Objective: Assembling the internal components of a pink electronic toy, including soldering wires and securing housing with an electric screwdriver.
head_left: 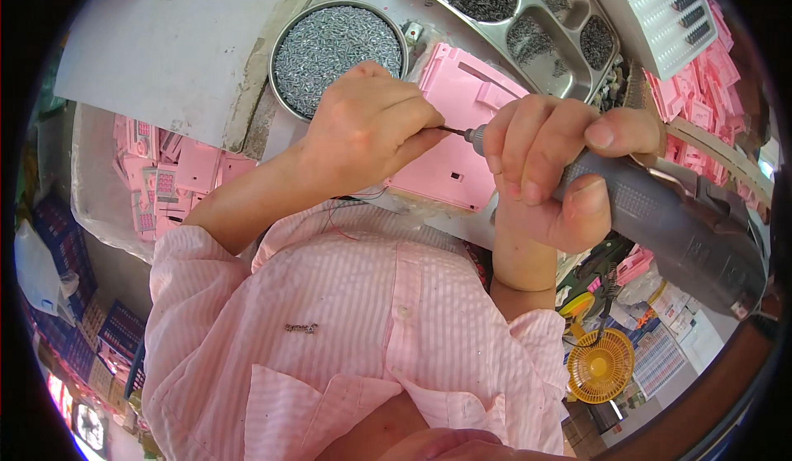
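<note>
A grey electric screwdriver lies across my right hand, whose fingers wrap round its front end. From its nose a thin dark bit runs left to the fingertips of my left hand. The left fingers are pinched together at the bit's tip; whatever is between them is hidden. Beneath both hands is a flat pink plastic casing with slots and a small square hole. Just beyond the left hand stands a round metal bowl full of small silvery screws.
A steel compartment tray of dark screws stands at the far right, beside a white tray with black parts. Pink parts are heaped at right. At left, a clear plastic-lined bin holds pink casings. A yellow basket sits lower right.
</note>
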A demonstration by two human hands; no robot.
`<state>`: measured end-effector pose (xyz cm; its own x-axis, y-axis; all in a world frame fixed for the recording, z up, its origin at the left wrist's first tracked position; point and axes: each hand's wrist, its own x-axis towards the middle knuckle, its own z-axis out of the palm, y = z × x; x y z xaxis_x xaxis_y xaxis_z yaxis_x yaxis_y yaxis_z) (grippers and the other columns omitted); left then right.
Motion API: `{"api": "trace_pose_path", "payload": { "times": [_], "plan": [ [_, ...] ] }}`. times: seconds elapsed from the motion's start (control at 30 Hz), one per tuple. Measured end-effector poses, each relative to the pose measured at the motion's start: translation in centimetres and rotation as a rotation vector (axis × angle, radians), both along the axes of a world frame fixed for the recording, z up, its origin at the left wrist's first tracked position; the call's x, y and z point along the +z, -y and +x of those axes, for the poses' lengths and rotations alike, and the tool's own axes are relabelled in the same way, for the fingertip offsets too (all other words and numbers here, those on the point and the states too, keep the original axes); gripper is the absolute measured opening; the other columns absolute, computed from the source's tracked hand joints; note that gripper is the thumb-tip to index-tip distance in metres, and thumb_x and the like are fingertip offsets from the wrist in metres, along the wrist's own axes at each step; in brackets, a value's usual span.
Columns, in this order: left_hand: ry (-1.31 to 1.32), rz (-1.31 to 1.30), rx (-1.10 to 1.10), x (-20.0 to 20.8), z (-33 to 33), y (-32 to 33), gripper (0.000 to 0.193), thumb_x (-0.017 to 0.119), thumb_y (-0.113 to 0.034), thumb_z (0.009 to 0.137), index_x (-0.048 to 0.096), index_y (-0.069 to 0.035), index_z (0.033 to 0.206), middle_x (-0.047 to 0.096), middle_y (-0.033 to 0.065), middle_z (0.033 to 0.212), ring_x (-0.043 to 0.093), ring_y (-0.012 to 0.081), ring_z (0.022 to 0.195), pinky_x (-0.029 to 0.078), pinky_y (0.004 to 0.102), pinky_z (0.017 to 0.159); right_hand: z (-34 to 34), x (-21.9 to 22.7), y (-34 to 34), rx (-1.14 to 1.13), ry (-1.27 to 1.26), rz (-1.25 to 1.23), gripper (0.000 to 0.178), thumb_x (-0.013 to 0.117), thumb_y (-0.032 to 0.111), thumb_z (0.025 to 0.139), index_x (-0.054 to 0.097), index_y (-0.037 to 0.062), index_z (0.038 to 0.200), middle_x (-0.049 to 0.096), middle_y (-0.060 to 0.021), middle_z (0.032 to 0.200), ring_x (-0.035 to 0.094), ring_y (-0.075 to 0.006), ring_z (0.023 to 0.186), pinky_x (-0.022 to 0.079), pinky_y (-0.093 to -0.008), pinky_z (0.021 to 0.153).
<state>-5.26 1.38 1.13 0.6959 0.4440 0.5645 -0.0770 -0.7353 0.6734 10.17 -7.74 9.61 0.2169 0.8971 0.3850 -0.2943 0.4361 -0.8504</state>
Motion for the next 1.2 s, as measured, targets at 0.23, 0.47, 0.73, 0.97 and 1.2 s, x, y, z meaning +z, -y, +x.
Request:
{"api": "trace_pose_path", "payload": {
  "times": [0.23, 0.47, 0.73, 0.97, 1.2],
  "plan": [
    [-0.167, 0.067, 0.188, 0.8, -0.8, -2.6, 0.021, 0.081, -0.016, 0.074, 0.069, -0.010, 0.089, 0.066, 0.0009, 0.091, 0.061, 0.0225, 0.087, 0.042, 0.0398, 0.085, 1.8, -1.9, -3.6, -0.039, 0.107, 0.097, 0.032, 0.050, 0.020, 0.098, 0.047, 0.0100, 0.129, 0.050, -0.0040, 0.067, 0.042, -0.0148, 0.055, 0.040, -0.0338, 0.049],
    [-0.483, 0.191, 0.266, -1.6, -3.6, -5.1, 0.012, 0.070, -0.022, 0.084, 0.069, -0.015, 0.093, 0.060, -0.0005, 0.094, 0.057, 0.0227, 0.096, 0.038, 0.0467, 0.092, 3.2, -5.2, -6.5, -0.287, 0.158, 0.017, 0.023, 0.053, 0.013, 0.093, 0.051, 0.0072, 0.115, 0.046, -0.0056, 0.061, 0.043, -0.0156, 0.051, 0.040, -0.0349, 0.047],
    [-0.511, 0.209, 0.261, -1.9, -3.0, -5.7, 0.012, 0.071, -0.014, 0.082, 0.061, -0.010, 0.081, 0.059, 0.0014, 0.089, 0.058, 0.0226, 0.092, 0.037, 0.0426, 0.087, 2.0, -6.7, -6.8, -0.191, 0.181, -0.025, 0.013, 0.052, -0.003, 0.094, 0.045, 0.0059, 0.101, 0.050, -0.0065, 0.065, 0.047, -0.0134, 0.054, 0.042, -0.0335, 0.048],
    [-0.217, 0.129, 0.138, -0.3, -1.4, -4.0, 0.014, 0.076, -0.016, 0.079, 0.065, -0.013, 0.086, 0.065, -0.0015, 0.089, 0.061, 0.0193, 0.088, 0.036, 0.0388, 0.083, 1.8, -2.4, -6.2, -0.064, 0.173, 0.085, 0.019, 0.051, 0.011, 0.099, 0.048, 0.0050, 0.117, 0.051, -0.0054, 0.069, 0.045, -0.0153, 0.055, 0.044, -0.0333, 0.052],
    [-0.132, -0.054, 0.027, -0.7, -0.9, -2.3, 0.020, 0.078, -0.008, 0.074, 0.067, -0.013, 0.090, 0.067, -0.0012, 0.088, 0.063, 0.0193, 0.083, 0.035, 0.0370, 0.080, -0.1, -1.9, -4.2, 0.028, 0.048, 0.140, 0.028, 0.062, 0.013, 0.096, 0.046, 0.0026, 0.117, 0.051, -0.0044, 0.064, 0.047, -0.0135, 0.051, 0.044, -0.0310, 0.049]
  ]
}}
